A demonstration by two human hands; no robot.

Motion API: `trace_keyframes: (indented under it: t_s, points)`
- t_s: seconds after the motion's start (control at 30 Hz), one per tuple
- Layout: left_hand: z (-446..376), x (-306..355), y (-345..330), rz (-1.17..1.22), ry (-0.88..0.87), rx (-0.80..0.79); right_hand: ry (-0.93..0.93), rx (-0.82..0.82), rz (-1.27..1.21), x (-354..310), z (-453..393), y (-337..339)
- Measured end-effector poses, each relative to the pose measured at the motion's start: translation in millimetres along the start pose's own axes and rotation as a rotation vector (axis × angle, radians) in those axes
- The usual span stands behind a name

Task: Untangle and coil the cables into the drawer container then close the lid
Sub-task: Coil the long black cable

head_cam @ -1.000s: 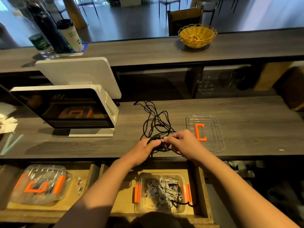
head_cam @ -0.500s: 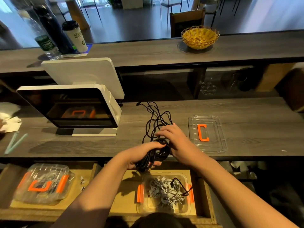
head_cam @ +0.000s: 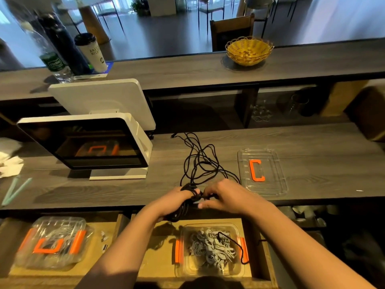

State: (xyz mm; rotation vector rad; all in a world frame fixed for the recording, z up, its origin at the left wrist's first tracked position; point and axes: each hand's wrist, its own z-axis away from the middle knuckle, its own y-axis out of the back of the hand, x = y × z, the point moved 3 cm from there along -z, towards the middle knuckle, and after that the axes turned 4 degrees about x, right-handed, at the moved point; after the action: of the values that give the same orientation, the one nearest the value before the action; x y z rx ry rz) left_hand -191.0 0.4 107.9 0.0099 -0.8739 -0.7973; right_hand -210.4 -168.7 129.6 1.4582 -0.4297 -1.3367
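Note:
A tangled black cable (head_cam: 200,161) lies on the grey counter and runs back to my hands. My left hand (head_cam: 177,200) grips a coiled bundle of that cable at the counter's front edge. My right hand (head_cam: 226,197) pinches a strand of it right beside the bundle. Below, in the open wooden drawer (head_cam: 158,243), stands a clear container (head_cam: 209,249) with orange side clips, filled with grey-white cables; a black cable end hangs over its right side. Its clear lid (head_cam: 262,172) with an orange handle lies on the counter to the right of my hands.
A white screen terminal (head_cam: 87,142) stands at the left of the counter. A second, lidded clear container (head_cam: 52,241) sits in the left drawer compartment. On the raised ledge behind are a yellow wicker basket (head_cam: 249,50), a paper cup (head_cam: 91,52) and bottles.
My left hand has drawn the coiled bundle back toward the counter's front edge, and my right hand has come off the loose cable to pinch a strand beside the bundle.

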Motion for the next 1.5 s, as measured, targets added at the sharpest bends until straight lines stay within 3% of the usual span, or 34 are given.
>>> trace_keyframes:
  t_s: [0.1,0.2,0.27,0.37,0.53,0.63,0.9,1.1,1.2,1.3,1.4,1.5]
  points:
    - [-8,2,2,0.035,-0.045,0.191,-0.014,0.106,0.098,-11,0,-2]
    - [-15,2,3,-0.130,-0.094,0.290,-0.060,0.237,0.001,-20,-1,-1]
    - [-14,0,2,-0.206,-0.104,0.189,-0.126,0.331,-0.174,-14,0,4]
    - [-5,-1,-4,-0.138,-0.097,0.018,-0.138,0.458,-0.216,1,3,16]
    - [5,0,-4,-0.011,-0.093,-0.107,-0.033,0.383,-0.241,9,11,17]
    - [8,0,-7,0.137,-0.113,-0.197,-0.037,0.421,-0.274,20,15,16]
    - [10,18,-30,0.788,-0.190,-0.120,-0.199,0.516,-0.579,28,13,-5]
    - [5,24,-31,1.284,-0.221,-0.083,-0.256,0.325,-0.674,15,12,-25]
    - [-5,23,-27,1.510,-0.214,0.062,-0.255,0.215,-0.616,2,13,-34]
    - [-11,22,-18,1.526,-0.196,0.293,-0.210,0.122,-0.495,-10,17,-38]
    - [-10,22,-8,1.317,-0.158,0.562,-0.109,0.096,-0.375,-22,21,-31]
    - [-7,24,0,0.872,-0.194,0.693,-0.037,0.125,-0.368,-30,26,-15]
